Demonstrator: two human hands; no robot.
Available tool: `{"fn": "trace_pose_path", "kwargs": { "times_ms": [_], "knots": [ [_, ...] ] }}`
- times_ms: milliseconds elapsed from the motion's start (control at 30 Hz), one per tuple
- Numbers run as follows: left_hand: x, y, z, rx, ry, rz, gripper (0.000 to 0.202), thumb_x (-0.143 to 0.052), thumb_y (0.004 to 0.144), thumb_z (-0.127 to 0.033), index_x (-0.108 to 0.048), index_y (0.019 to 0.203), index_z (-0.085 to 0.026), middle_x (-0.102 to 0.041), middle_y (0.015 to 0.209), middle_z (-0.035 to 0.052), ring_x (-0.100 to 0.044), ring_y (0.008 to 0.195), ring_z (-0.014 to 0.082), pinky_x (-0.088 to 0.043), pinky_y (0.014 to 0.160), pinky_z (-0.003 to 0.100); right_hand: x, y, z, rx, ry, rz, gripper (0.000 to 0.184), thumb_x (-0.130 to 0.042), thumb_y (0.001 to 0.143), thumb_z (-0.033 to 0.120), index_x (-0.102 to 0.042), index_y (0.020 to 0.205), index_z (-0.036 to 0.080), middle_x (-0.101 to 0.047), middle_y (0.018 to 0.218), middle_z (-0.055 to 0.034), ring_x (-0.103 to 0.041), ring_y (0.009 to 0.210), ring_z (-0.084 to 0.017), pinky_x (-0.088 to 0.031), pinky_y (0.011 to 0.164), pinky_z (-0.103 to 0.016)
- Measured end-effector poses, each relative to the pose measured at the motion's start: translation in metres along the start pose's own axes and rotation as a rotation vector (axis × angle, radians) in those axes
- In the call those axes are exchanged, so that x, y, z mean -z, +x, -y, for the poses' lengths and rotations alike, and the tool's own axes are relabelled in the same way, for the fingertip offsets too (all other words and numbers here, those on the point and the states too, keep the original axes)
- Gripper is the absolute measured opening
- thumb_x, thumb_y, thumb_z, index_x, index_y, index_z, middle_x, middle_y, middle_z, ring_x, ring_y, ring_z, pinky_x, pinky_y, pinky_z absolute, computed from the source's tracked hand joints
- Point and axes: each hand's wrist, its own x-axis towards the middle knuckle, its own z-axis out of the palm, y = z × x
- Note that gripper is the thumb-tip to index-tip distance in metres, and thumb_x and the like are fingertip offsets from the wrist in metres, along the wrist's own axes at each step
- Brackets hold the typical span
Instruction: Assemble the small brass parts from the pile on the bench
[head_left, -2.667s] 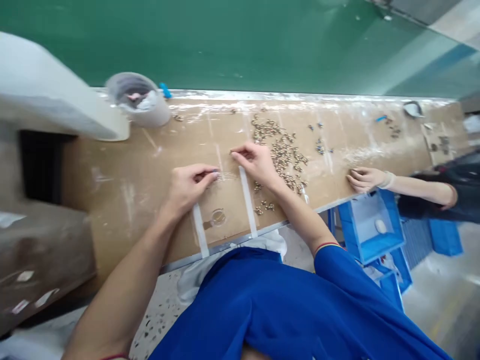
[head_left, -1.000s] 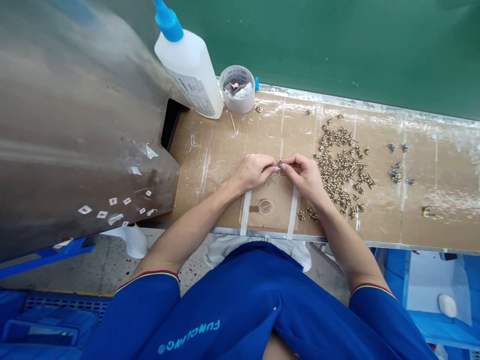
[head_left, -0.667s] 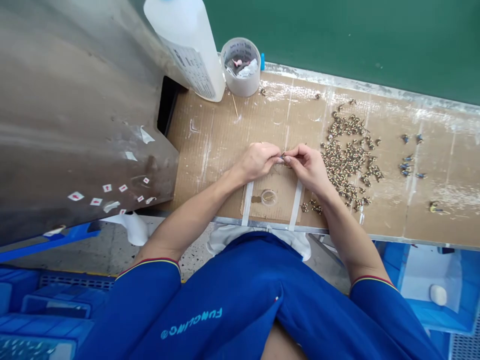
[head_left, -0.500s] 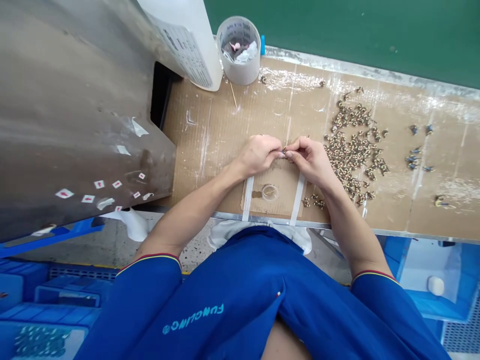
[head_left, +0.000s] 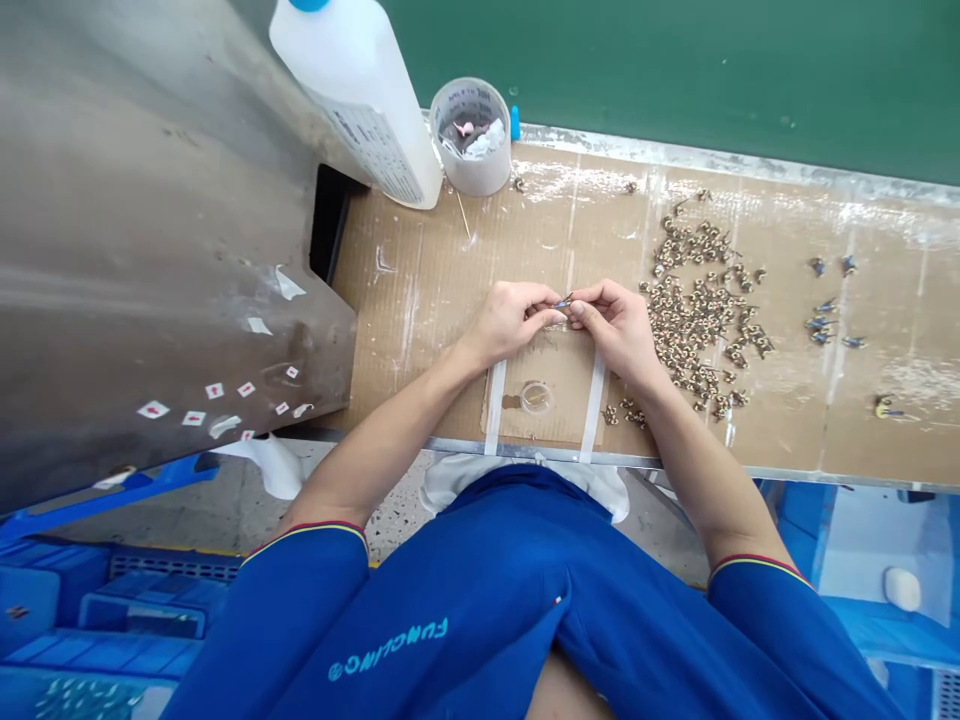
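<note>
My left hand (head_left: 514, 322) and my right hand (head_left: 607, 325) meet above the cardboard-covered bench (head_left: 420, 300). Their fingertips pinch a tiny part with a blue and metal end (head_left: 563, 301). Its exact shape is too small to tell. To the right of my right hand lies a loose heap of small brass parts (head_left: 697, 320). A small clear round dish (head_left: 536, 397) sits below my hands between two white tape strips (head_left: 592, 408). Several blue-tipped pieces (head_left: 821, 325) lie further right.
A white glue bottle with a blue cap (head_left: 352, 100) and a clear cup holding white scraps (head_left: 470, 135) stand at the back. A grey metal housing (head_left: 150, 250) fills the left side. Blue crates (head_left: 97, 610) sit below the bench, and a green wall (head_left: 750, 70) rises behind it.
The view has swung from a tilted angle to face the bench squarely, and a co-worker's arm has left the picture. My hands have come together around the tiny part.
</note>
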Motion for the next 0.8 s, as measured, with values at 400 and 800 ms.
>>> {"fn": "trace_pose_path", "kwargs": {
  "times_ms": [400, 800],
  "knots": [
    [-0.004, 0.0005, 0.008, -0.102, 0.059, 0.006, 0.021, -0.06, 0.096, -0.022, -0.072, 0.079, -0.016, -0.069, 0.077, 0.0044, -0.062, 0.071, 0.0156, -0.047, 0.07, 0.028, 0.0015, 0.0002, 0.0029, 0.023, -0.062, 0.056, 0.047, -0.077, 0.081, 0.069, -0.065, 0.081, 0.023, -0.067, 0.075, -0.0016, -0.059, 0.067, -0.016, -0.051, 0.064, -0.031],
    [-0.0068, 0.0006, 0.0078, -0.092, 0.123, 0.047, 0.024, -0.055, 0.091, -0.021, -0.066, 0.07, -0.017, -0.061, 0.07, 0.0037, -0.056, 0.066, 0.0169, -0.039, 0.064, 0.032, 0.0017, -0.0011, -0.0012, 0.093, -0.236, 0.056, 0.028, -0.071, 0.091, 0.044, -0.059, 0.077, 0.023, -0.061, 0.074, -0.0004, -0.054, 0.069, -0.016, -0.044, 0.064, -0.03]
  ]
}}
